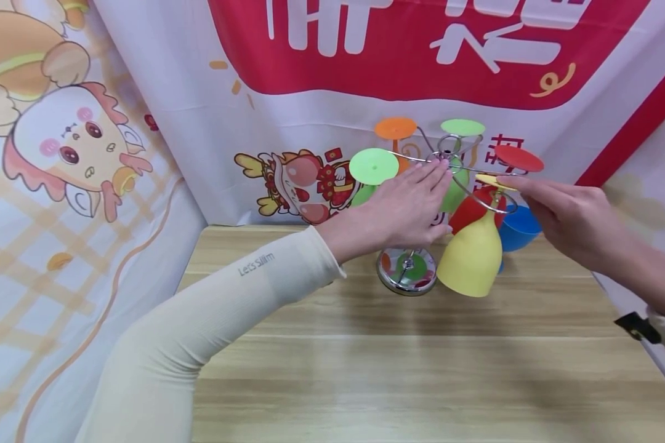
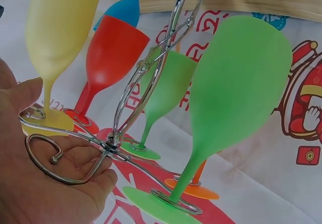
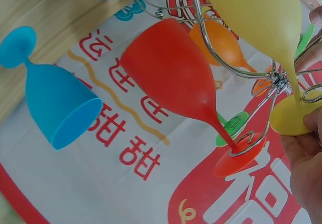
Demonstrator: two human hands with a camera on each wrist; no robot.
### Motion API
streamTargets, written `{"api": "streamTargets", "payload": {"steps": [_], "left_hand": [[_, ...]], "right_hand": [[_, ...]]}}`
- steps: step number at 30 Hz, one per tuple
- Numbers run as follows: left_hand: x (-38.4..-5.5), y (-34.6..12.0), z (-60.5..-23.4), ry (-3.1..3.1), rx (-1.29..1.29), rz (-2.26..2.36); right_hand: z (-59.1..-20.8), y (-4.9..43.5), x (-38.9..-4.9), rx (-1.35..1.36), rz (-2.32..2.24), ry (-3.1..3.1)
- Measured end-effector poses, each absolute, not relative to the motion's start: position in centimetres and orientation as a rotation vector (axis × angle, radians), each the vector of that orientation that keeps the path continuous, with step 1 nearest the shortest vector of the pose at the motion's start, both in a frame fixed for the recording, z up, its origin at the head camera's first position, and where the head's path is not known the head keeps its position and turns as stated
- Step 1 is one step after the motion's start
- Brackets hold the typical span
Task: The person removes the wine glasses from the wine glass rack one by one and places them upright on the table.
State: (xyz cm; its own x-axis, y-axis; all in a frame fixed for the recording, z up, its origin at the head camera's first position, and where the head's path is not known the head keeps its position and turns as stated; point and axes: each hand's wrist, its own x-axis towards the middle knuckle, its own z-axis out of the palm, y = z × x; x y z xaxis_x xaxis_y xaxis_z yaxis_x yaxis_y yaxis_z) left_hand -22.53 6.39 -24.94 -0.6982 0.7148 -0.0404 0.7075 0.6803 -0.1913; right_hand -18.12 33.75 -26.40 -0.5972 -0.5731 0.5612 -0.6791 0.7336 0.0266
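Note:
A chrome rack (image 1: 407,292) with a round base and curling arms stands on the table, coloured wine goblets hanging upside down from it. My left hand (image 1: 404,206) lies palm down over the rack's top, its fingers outstretched on the hub. With thumb and fingertips my right hand (image 1: 576,215) pinches the foot of the yellow goblet (image 1: 471,258), whose stem sits at the front right wire loop. Around it hang a red goblet (image 3: 171,68), an orange goblet (image 3: 216,43), a large green goblet (image 2: 241,78) and another green goblet (image 2: 168,83), partly hidden behind the rack.
A blue goblet (image 3: 58,98) stands mouth up on the wooden table (image 1: 399,375), behind and right of the yellow one. Printed white and red cloth (image 1: 288,117) hangs close behind the rack, and more patterned cloth covers the left side.

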Motion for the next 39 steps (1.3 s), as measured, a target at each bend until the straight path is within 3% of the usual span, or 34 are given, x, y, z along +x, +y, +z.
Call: {"api": "streamTargets", "payload": {"steps": [15, 22, 30, 39], "left_hand": [[-22.5, 6.1, -25.3, -2.744, -1.236, 0.259], [-21.7, 5.5, -26.0, -2.443, -1.368, 0.184], [-20.3, 3.4, -28.5, -1.837, -1.638, 0.064], [-18.9, 0.7, -32.5, -1.815, -1.824, -0.340]], "right_hand": [[-29.4, 36.3, -15.4, 0.727, 0.336, -2.385], [-31.7, 37.0, -14.4, 0.598, 0.444, -2.423], [-34.9, 36.6, -13.2, 0.465, 0.781, -2.521], [-37.4, 34.9, -12.2, 0.163, 1.292, -2.915]]}}
